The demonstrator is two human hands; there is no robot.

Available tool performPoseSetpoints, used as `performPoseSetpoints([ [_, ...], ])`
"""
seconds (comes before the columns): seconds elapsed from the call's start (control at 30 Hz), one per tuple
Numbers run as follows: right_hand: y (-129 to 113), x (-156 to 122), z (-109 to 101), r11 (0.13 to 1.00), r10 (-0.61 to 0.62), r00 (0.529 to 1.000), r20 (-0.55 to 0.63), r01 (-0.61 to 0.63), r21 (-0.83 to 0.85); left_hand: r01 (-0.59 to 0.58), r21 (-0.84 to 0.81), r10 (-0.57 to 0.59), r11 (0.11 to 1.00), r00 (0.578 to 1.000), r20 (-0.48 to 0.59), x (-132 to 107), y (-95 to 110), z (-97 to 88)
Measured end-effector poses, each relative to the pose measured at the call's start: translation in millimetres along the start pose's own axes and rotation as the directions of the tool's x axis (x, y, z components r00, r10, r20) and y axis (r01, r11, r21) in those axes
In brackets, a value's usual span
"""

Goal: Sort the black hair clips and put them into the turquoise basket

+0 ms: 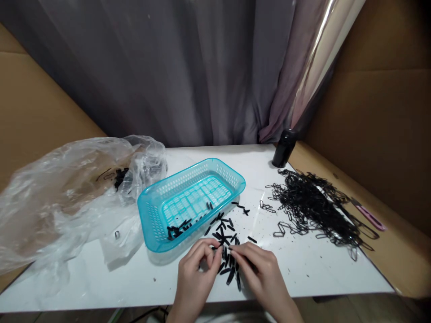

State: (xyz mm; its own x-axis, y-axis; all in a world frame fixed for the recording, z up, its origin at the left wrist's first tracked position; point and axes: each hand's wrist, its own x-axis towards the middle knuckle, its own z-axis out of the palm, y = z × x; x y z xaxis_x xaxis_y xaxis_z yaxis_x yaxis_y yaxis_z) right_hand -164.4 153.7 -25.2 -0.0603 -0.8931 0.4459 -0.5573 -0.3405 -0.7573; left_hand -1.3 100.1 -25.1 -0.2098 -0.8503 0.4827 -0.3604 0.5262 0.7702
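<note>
Several short, slim black pieces (230, 273) lie in a loose heap at the front middle of the white table. My left hand (198, 267) is over the heap's left side, thumb and index finger pinched together; what lies between the fingertips is too small to make out. Opposite it, my right hand (259, 264) pinches a small dark piece at its fingertips, pointed toward the left hand. The two sets of fingertips are a short gap apart. Just behind my left hand stands a turquoise plastic basket (148, 224), with more black pieces along its near inside edge.
A tangled pile of black wire loops (313, 206) covers the table's right side. Behind it stands a black cylindrical container (284, 148). Pink-handled scissors (370, 217) rest on the cardboard at right. A clear plastic bag (67, 193) spreads across the left. Grey curtains (188, 72) hang behind.
</note>
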Motion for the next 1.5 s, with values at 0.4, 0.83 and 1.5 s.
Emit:
performPoseSetpoints([
  [0.4,-1,1,1,0.999,-0.009,0.998,-0.062,0.006,-0.049,-0.003,0.001,0.003,1.000,1.000,-0.028,-3,-5,1.3],
  [0.83,-3,3,0,1.000,0.007,0.992,-0.128,-0.010,-0.028,-0.127,0.538,0.336,0.833,0.889,-0.311,22,6,-63.2],
  [1.5,-1,2,-1,0.999,0.045,0.995,-0.089,-0.046,-0.007,-0.129,0.386,0.009,0.913,0.955,0.298,-3,-9,-16.8],
])
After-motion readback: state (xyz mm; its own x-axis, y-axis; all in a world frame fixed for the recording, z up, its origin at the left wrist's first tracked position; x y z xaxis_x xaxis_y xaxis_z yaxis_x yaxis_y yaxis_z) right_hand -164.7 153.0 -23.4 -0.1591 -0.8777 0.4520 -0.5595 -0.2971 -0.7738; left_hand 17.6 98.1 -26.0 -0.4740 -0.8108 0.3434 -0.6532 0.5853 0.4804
